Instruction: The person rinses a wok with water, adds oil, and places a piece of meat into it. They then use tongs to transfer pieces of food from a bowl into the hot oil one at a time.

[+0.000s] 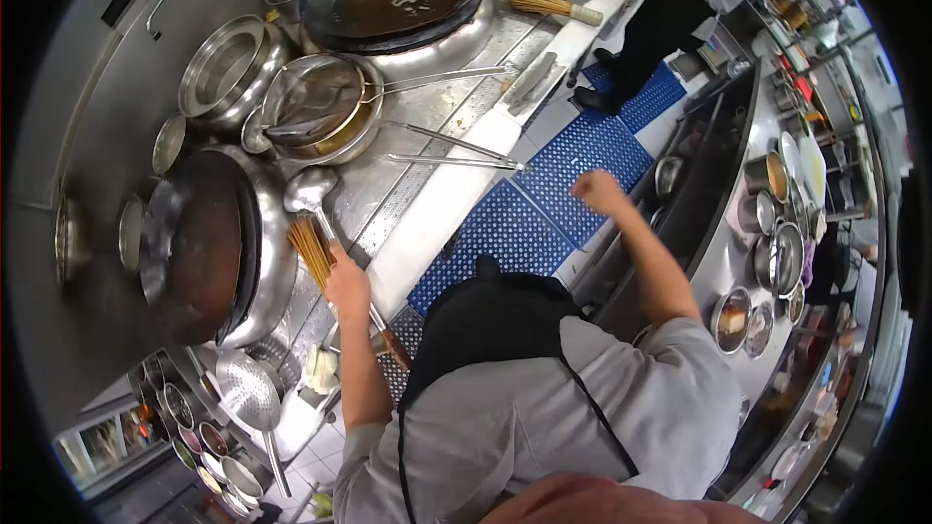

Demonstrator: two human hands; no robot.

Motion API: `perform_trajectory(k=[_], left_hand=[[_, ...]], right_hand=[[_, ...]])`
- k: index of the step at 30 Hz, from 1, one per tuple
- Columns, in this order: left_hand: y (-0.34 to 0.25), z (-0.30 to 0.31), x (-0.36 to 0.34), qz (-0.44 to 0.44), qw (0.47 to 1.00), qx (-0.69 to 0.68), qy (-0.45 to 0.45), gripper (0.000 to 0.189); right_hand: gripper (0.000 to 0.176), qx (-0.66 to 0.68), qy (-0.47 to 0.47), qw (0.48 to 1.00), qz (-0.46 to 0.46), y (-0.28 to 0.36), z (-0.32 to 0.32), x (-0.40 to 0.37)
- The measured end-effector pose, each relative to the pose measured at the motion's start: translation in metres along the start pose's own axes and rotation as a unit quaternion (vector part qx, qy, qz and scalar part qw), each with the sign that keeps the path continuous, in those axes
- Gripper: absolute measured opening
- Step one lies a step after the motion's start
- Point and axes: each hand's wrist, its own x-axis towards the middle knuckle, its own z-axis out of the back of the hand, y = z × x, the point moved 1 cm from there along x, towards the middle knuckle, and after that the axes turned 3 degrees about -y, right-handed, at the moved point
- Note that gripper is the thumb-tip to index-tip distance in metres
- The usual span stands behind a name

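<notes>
My left hand is wrapped round the base of a bamboo wok brush, its bristles fanning toward the nearer wok. Beside this hand lies a metal ladle, bowl on the steel counter and wooden grip over the front edge. My right hand is curled into a fist out to the right, above the blue perforated floor mat, and nothing sticks out of it. Brown liquid or residue coats the inside of the nearer wok.
A strainer rests on a round pot, near tongs. Farther along are a second wok and another bamboo brush. A perforated skimmer lies at lower left. Bowls line the right counter. A person stands ahead.
</notes>
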Motion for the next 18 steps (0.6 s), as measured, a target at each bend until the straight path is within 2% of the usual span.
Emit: perform_trajectory(k=[1,2,3,5,6,8,9,10,11,12,13,14,15,16,17,18], left_hand=[[0.000,-0.002,0.002,-0.004,1.000,0.010,0.001,0.051],[0.000,-0.001,0.001,-0.012,0.999,0.007,-0.048,0.048],[0.001,0.000,0.001,-0.048,0.992,0.020,-0.116,0.047],[0.003,0.004,-0.001,-0.114,0.960,0.043,-0.252,0.045],[-0.004,0.017,-0.002,-0.093,0.959,-0.030,-0.265,0.031],[-0.007,0.022,0.001,-0.082,0.968,-0.104,-0.214,0.021],[-0.005,0.023,0.001,-0.066,0.970,-0.140,-0.190,0.016],[-0.012,0.020,0.000,-0.065,0.957,-0.211,-0.188,0.014],[-0.020,0.022,-0.003,-0.081,0.950,-0.254,-0.163,0.023],[-0.021,0.007,-0.002,-0.111,0.930,-0.314,-0.157,0.037],[-0.037,0.016,-0.014,-0.091,0.917,-0.372,-0.107,0.046],[-0.051,0.029,-0.028,-0.113,0.900,-0.411,-0.093,0.051],[-0.058,0.029,-0.039,-0.105,0.884,-0.454,-0.048,0.049],[-0.065,0.035,-0.053,-0.092,0.876,-0.472,0.036,0.045],[-0.071,0.034,-0.069,-0.043,0.847,-0.514,0.127,0.040],[-0.075,0.028,-0.085,-0.031,0.802,-0.562,0.201,0.035]], right_hand=[[0.019,0.059,-0.021,0.994,-0.087,-0.005,0.026,0.006],[0.029,0.137,-0.029,0.983,-0.120,0.018,0.068,0.009],[0.034,0.164,-0.088,0.976,-0.117,0.052,0.106,0.004],[0.035,0.328,-0.163,0.923,-0.118,0.067,0.146,-0.001],[0.035,0.332,-0.199,0.914,-0.118,0.060,0.148,0.000],[0.036,0.343,-0.258,0.896,-0.110,0.040,0.142,0.011],[0.031,0.349,-0.280,0.890,-0.085,0.016,0.116,0.023],[0.018,0.187,-0.138,0.966,-0.114,-0.081,0.071,0.040],[0.059,-0.100,0.099,0.971,-0.192,-0.082,0.038,0.037],[0.102,-0.361,0.356,0.854,-0.113,-0.084,0.005,0.031],[0.097,-0.378,0.405,0.830,-0.059,-0.114,-0.044,0.041],[0.093,-0.390,0.447,0.805,-0.002,-0.146,-0.093,0.049],[0.084,-0.268,0.432,0.861,-0.003,-0.119,-0.105,0.059],[0.073,-0.169,0.382,0.909,0.011,-0.090,-0.112,0.063],[0.060,-0.084,0.365,0.922,0.096,-0.084,-0.130,0.074],[0.054,-0.063,0.381,0.913,0.130,-0.072,-0.137,0.081]])
